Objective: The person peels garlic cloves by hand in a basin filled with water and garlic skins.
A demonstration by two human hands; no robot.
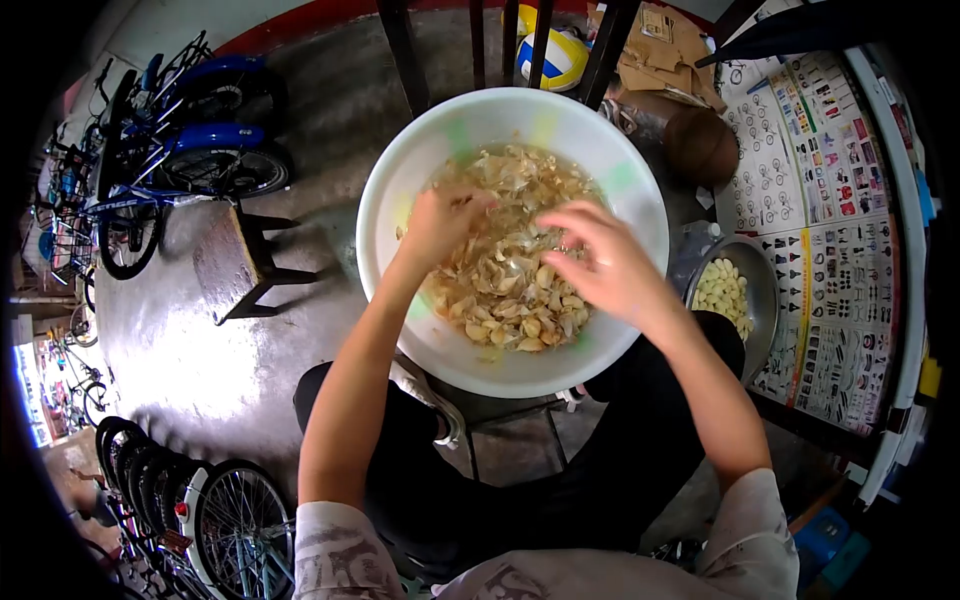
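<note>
A large white basin (385, 330) is in front of me, holding water with many unpeeled garlic cloves and loose skins (515, 265). My left hand (450, 222) is over the left part of the basin, its fingers curled together close to the floating skins. Whatever may be between those fingers is too small or blurred to make out. On the right side of the basin, my right hand (600, 260) hovers above the garlic with thumb and fingers apart, holding nothing I can see. Peeled garlic cloves (722, 292) lie in a metal bowl (765, 300) beside my right knee.
A wooden stool (232, 262) stands left of the basin, with bicycles (215, 165) behind it and more bicycles (240, 520) at lower left. Dark bars (478, 45) rise behind the basin. A ball (553, 60), cardboard (660, 55) and a printed sheet (815, 240) are farther right.
</note>
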